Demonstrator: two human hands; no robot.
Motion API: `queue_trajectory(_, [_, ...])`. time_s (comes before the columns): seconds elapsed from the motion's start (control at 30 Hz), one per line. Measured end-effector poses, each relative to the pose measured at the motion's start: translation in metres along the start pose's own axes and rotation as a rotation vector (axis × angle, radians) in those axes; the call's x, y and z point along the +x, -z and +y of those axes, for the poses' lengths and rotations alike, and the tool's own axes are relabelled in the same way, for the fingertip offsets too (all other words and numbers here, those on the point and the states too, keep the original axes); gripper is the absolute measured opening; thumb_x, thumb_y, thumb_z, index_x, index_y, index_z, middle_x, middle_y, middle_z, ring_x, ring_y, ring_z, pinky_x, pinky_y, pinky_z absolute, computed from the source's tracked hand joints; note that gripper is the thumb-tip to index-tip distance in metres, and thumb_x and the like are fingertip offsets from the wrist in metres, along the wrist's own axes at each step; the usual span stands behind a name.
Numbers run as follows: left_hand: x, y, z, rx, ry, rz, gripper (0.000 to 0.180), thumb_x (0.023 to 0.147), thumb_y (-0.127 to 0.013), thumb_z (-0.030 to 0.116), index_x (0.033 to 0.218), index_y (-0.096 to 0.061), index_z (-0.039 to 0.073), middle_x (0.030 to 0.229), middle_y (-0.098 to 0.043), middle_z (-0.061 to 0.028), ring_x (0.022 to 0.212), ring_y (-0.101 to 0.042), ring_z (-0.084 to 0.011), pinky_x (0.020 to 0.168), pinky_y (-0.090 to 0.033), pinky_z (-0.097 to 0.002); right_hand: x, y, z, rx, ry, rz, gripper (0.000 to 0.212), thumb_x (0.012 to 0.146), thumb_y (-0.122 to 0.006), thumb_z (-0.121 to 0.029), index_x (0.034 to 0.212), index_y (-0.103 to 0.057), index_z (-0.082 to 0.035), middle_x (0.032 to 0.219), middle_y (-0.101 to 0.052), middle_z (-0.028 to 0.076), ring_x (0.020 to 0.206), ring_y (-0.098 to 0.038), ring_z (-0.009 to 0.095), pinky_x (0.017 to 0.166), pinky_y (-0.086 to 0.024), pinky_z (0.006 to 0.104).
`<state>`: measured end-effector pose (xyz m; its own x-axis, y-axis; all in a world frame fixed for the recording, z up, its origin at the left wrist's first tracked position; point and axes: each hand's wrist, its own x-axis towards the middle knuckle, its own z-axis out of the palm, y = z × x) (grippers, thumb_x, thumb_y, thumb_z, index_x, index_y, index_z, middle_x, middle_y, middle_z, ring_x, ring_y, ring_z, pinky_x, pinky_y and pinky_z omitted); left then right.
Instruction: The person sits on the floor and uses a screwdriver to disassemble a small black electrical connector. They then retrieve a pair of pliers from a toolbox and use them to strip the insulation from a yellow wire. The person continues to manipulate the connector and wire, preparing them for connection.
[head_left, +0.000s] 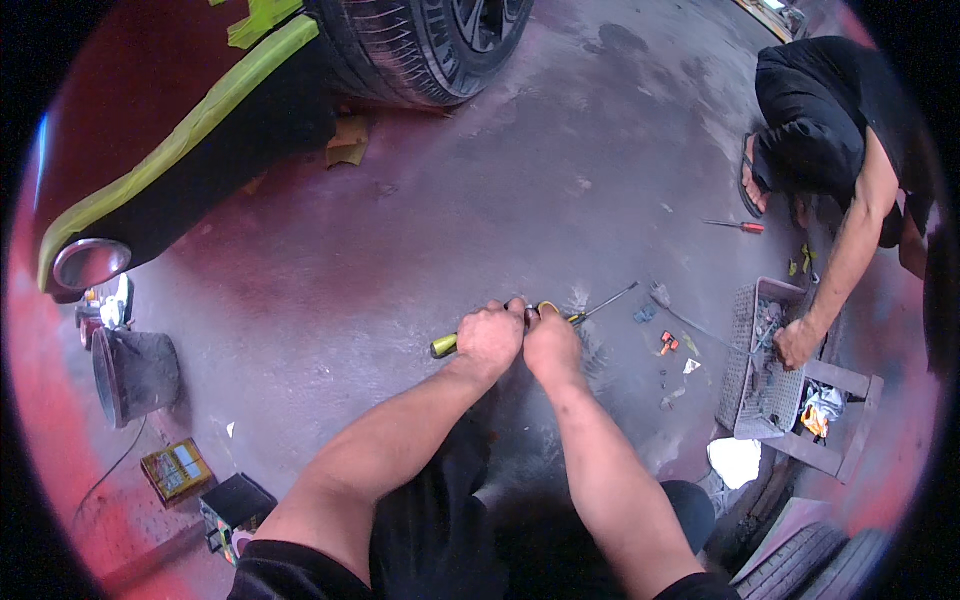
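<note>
My two closed hands meet over the floor near the middle of the view. My left hand (488, 338) has its fingers curled and its thumb toward the right hand. A yellow-green and black tool handle (443, 346) juts out to its left. My right hand (552, 345) is closed beside it. A small dark piece (530, 316) shows between the hands, mostly covered by fingers. Past the right hand, a screwdriver (608, 300) with yellow and black on its handle points up and right. Whether either tool is gripped or lies behind the hands, I cannot tell.
A co-worker (835, 130) squats at right, a hand (797, 343) in a grey plastic basket (738, 375) of small parts. A red-handled screwdriver (750, 228) and orange clips (669, 343) lie on the floor. A car wheel (430, 50), taped bumper (180, 170) and dark bucket (140, 375) stand left.
</note>
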<state>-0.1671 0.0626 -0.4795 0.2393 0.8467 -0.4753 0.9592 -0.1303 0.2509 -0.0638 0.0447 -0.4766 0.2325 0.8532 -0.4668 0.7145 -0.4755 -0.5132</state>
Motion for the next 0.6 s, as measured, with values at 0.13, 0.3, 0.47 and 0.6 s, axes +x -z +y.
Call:
queue_trajectory(0.13, [0.015,0.012,-0.009,-0.018,0.047,0.041,0.024,0.095,-0.045,0.020,0.109,-0.057,0.005,0.104,-0.067,-0.0213,0.095,-0.069,-0.0356,0.079,-0.057,-0.0471,0.024,0.001,-0.022,-0.196,0.130,0.023,0.024,0.094,-0.048,-0.019,0.101,-0.066,-0.003,0.106,-0.069,0.021,0.098,-0.068,0.037,0.085,-0.054,0.0477])
queue_trajectory(0.3, [0.030,0.020,-0.031,-0.056,0.113,0.109,0.025,0.094,-0.045,0.020,0.109,-0.057,0.004,0.101,-0.069,-0.0203,0.096,-0.069,-0.0360,0.082,-0.055,-0.0469,0.052,0.005,-0.066,-0.505,0.225,-0.201,0.030,0.095,-0.045,-0.018,0.109,-0.070,-0.008,0.116,-0.068,0.015,0.107,-0.067,0.030,0.089,-0.054,0.0417])
queue_trajectory(0.47, [0.039,0.062,-0.058,-0.074,0.147,0.059,0.029,0.095,-0.048,0.026,0.114,-0.055,0.005,0.102,-0.069,-0.0229,0.102,-0.065,-0.0394,0.089,-0.050,-0.0502,0.061,0.011,-0.083,-0.271,0.301,-0.192,0.030,0.097,-0.043,-0.018,0.106,-0.067,-0.003,0.112,-0.068,0.019,0.107,-0.066,0.031,0.085,-0.054,0.0440])
queue_trajectory(0.6, [0.027,0.070,-0.070,-0.089,0.085,0.143,0.038,0.097,-0.050,0.036,0.114,-0.055,0.003,0.096,-0.069,-0.0240,0.097,-0.065,-0.0425,0.083,-0.051,-0.0524,0.069,-0.004,-0.049,0.169,0.348,-0.273,0.025,0.099,-0.042,-0.014,0.101,-0.061,0.002,0.091,-0.068,0.018,0.083,-0.069,0.029,0.071,-0.054,0.0431])
